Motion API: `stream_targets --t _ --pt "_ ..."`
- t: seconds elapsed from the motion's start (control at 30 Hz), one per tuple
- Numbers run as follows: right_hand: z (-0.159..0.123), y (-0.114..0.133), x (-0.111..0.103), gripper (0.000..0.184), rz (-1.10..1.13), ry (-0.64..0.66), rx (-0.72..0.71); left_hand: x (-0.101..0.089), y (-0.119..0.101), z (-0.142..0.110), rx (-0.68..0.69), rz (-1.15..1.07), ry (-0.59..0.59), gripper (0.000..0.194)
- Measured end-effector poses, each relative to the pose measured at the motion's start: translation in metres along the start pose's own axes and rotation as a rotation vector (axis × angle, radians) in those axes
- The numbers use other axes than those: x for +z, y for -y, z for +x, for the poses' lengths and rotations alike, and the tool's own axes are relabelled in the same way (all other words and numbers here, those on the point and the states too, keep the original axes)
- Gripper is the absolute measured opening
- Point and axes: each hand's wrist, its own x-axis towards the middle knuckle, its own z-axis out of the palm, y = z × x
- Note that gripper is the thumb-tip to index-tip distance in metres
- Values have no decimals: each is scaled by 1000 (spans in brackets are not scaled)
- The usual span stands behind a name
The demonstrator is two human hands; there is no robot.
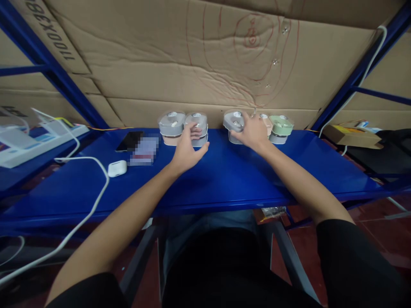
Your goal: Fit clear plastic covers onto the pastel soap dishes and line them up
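Containers (171, 122) smooth plastic; tabletop (231, 179) glossy; cardboard backing (144, 51) matt, creased.

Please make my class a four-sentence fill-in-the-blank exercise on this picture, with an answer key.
1. The rightmost container in the row is coloured ____.
2. Seen from the wearer, the white case lies to the ____ of the left hand.
3. The container just left of the right hand has a ____ top.
4. The wall behind the table is made of ____.

Missing words: green; left; grey; cardboard.
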Motion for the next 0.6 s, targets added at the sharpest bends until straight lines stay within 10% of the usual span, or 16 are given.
stream_targets --t 0.3,0.6 --pt "41 9 45 84 -269 29 79 -10 -15 8 118 237 81 70" --pt "31 3 37 100 -72 -93 74 5 4 72 -67 648 157 72"
